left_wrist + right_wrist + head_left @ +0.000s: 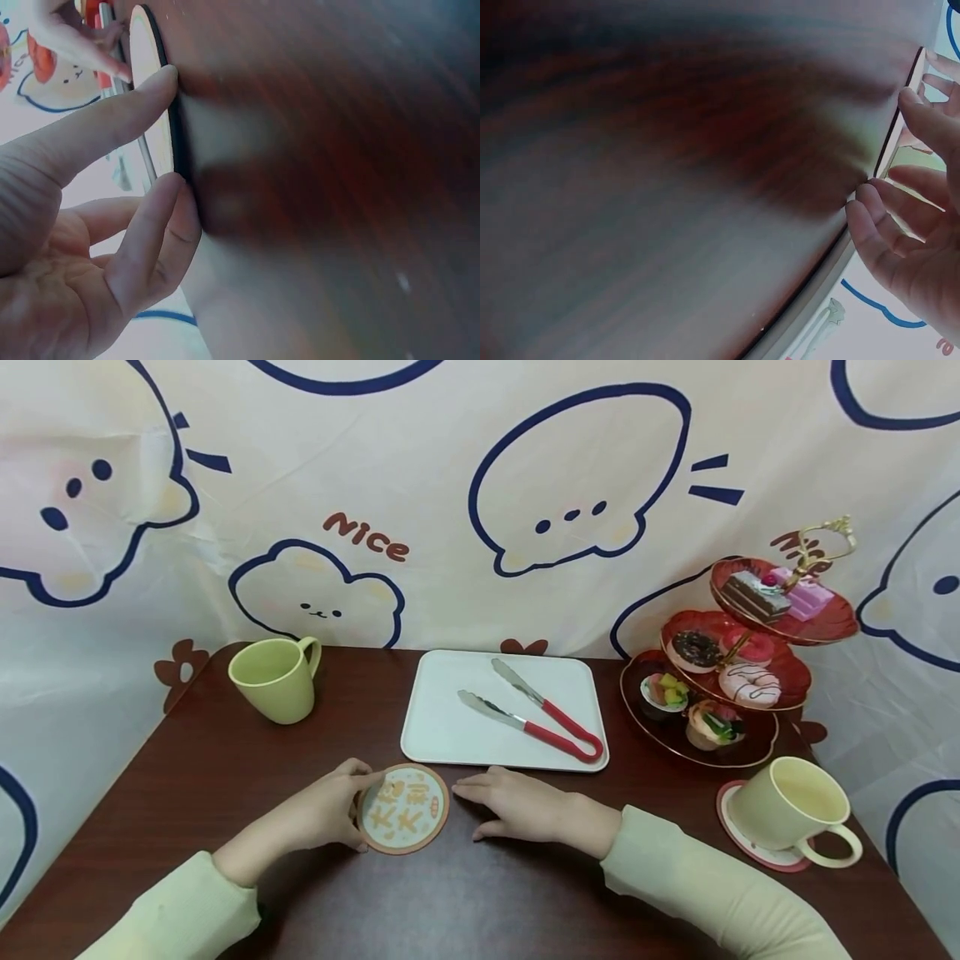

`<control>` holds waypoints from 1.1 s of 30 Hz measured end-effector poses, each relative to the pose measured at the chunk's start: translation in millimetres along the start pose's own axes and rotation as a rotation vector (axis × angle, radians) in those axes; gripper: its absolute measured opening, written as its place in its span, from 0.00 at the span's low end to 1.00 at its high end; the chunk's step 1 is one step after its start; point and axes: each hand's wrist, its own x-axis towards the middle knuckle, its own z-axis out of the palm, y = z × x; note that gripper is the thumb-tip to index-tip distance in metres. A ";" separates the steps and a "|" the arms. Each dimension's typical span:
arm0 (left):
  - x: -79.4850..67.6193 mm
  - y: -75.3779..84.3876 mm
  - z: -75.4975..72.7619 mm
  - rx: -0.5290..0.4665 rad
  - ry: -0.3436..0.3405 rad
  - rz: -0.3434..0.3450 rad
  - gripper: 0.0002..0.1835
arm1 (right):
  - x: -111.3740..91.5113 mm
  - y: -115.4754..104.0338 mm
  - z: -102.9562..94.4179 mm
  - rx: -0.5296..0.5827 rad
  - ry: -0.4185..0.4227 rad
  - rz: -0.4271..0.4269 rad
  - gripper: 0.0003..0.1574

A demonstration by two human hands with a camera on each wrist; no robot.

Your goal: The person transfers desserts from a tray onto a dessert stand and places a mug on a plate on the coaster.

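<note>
On the table in front of me lies a round coaster (405, 827) with a brown rim and yellow characters. My left hand (327, 807) holds it by its left edge, index finger over the upper side and thumb at the lower left. In the left wrist view, the thumb and fingers of that hand (90, 225) sit against the rim of the coaster (152, 75). To the right of the coaster, my right hand (525, 806) rests low with fairly straight fingers, fingertips close to its rim. The right wrist view shows this hand (922, 232) spread beside the coaster's edge (895, 135).
Behind the hands is a white tray (442, 727) with red-handled tongs (551, 735). A green mug (281, 689) stands back left. On the right, a second mug (780, 810) sits on another coaster (738, 841), near a tiered red stand (832, 627) holding cakes and donuts.
</note>
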 end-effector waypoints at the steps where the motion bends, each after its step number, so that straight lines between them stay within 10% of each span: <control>1: 0.7 1.0 1.0 -0.001 -0.002 0.010 0.52 | -0.3 0.0 0.4 0.005 0.001 0.000 0.41; 33: 27.9 54.3 28.3 0.104 -0.093 0.067 0.48 | -33.8 8.8 3.9 0.046 0.009 0.157 0.40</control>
